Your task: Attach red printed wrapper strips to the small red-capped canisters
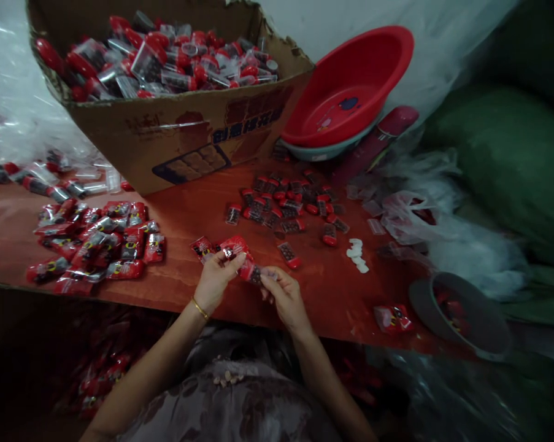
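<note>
One red printed packet (233, 247) is in the left grip (213, 283), pinched firmly between thumb and fingers above the near side of the red tabletop (189, 212). The right grip (284, 296), also closed, pinches a small clear tube (255, 274) with dark contents against the packet; how far it sits inside, I cannot tell. Just beyond the left grip lies a second packet (202, 248). Well to its left is a pile of shiny packets (97, 245), and farther beyond it stands a cardboard box (180, 138) heaped with red-capped tubes (166, 58). Beyond the right grip are loose tubes (277, 202) and, farther off, a red basin (336, 98). White pieces (357, 255) lie to its right; farther right, a single packet (392, 319) lies beside a grey bowl (483, 319).
</note>
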`<state>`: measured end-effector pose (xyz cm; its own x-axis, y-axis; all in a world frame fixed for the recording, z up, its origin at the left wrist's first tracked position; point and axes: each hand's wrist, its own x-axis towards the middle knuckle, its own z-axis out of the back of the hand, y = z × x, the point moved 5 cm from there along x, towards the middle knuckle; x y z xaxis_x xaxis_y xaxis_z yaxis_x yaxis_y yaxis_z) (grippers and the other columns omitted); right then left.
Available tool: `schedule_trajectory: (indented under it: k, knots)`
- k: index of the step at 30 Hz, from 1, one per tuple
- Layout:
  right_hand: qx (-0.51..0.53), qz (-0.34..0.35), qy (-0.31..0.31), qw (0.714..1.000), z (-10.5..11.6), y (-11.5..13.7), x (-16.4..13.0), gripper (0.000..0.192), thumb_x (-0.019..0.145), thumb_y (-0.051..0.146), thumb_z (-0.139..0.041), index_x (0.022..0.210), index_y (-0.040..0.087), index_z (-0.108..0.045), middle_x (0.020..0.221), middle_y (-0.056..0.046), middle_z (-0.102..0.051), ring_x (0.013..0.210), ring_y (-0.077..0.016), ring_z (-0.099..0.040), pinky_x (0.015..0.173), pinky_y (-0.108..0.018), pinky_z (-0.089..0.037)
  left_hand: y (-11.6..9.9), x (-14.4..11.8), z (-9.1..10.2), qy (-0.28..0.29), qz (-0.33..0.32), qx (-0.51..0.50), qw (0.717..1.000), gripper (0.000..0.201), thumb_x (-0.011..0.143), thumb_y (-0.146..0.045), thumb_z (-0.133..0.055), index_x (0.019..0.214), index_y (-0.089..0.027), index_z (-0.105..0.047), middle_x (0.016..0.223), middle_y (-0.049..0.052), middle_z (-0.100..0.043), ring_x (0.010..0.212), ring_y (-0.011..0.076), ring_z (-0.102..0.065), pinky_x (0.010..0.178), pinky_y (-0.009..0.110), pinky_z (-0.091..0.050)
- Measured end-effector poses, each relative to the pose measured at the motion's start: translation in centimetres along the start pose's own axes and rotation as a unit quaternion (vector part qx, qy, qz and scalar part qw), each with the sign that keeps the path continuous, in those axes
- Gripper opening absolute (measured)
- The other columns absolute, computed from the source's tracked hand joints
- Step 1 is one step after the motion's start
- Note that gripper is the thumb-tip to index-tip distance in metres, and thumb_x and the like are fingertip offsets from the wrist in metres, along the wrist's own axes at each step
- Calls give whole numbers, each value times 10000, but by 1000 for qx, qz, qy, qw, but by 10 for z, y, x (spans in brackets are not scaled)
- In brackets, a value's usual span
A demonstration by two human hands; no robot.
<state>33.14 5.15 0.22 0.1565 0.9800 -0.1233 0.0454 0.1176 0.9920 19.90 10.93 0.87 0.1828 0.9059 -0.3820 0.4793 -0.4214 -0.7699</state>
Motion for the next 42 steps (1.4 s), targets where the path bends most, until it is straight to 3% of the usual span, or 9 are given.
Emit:
schedule_trajectory:
  k: [6, 11, 15, 19, 26, 31, 35, 38, 42]
  knots:
    - [21, 13, -46, 999, -6, -2, -1, 247, 800, 433, -557, 782, 187, -572, 512, 62, -483, 431, -68, -411, 413, -179, -311, 11, -3, -3, 8, -12, -24, 1000, 364, 472, -306, -839, 744, -143, -659, 688, -5, -673, 591, 77, -574, 637, 208, -464]
    - [8, 51, -125, 991, -15, -10, -8, 235, 838, 417, -527, 884, 192, -580, 575, 52, -535, 440, -66, -431, 419, -182, -343, 21, -8, -2, -51, -16, -65, 996, 375, 492, -365, -823, 711, -142, -616, 637, -27, -642, 551, 63, -549, 601, 196, -434]
    - [7, 56, -114, 992, -20, -10, -7, 228, 838, 409, -540, 897, 193, -584, 614, 47, -555, 420, -52, -418, 397, -178, -335, 27, -12, -4, -64, -7, -100, 993, 405, 521, -442, -793, 723, -147, -601, 638, -30, -631, 568, 70, -555, 603, 201, -428]
    - [70, 29, -100, 992, -25, -9, -4, 249, 841, 441, -525, 855, 196, -567, 615, 50, -534, 387, -41, -378, 347, -166, -286, 25, -14, -4, -76, -24, -93, 992, 416, 473, -385, -825, 743, -148, -616, 646, -32, -638, 555, 67, -544, 596, 200, -426]
    - [-6, 58, -105, 993, -30, -9, -7, 276, 836, 450, -531, 945, 199, -571, 564, 62, -480, 388, -55, -381, 370, -182, -322, 17, -6, -7, 8, -5, -50, 999, 356, 538, -407, -794, 717, -147, -631, 628, -9, -633, 542, 83, -550, 556, 205, -432]
    - [141, -3, -71, 987, -38, -19, -4, 312, 799, 511, -551, 832, 201, -548, 588, 67, -484, 346, -28, -330, 338, -165, -297, 19, -9, -3, 37, -5, 54, 998, 384, 576, -496, -741, 675, -143, -626, 460, -58, -494, 342, 59, -405, 334, 198, -334]
    - [220, -43, -22, 974, -46, -20, -1, 367, 764, 561, -562, 749, 198, -514, 614, 68, -515, 304, -10, -316, 342, -175, -342, 10, -12, -4, 69, -17, 105, 992, 371, 596, -496, -728, 667, -148, -620, 451, -56, -477, 341, 63, -410, 310, 188, -329]
    - [189, -10, -26, 982, -45, -15, -2, 336, 804, 536, -524, 779, 202, -534, 650, 50, -537, 323, -20, -345, 328, -170, -310, 5, -9, -5, 84, -41, 107, 990, 359, 664, -503, -679, 631, -152, -611, 450, -46, -471, 383, 61, -418, 359, 177, -348]
    - [35, 54, -113, 991, -31, -7, -8, 245, 834, 448, -519, 906, 221, -578, 664, 25, -552, 410, -70, -420, 358, -191, -345, 15, -9, -3, 63, -39, 84, 994, 355, 650, -498, -692, 633, -148, -635, 530, -21, -548, 467, 67, -454, 424, 172, -375]
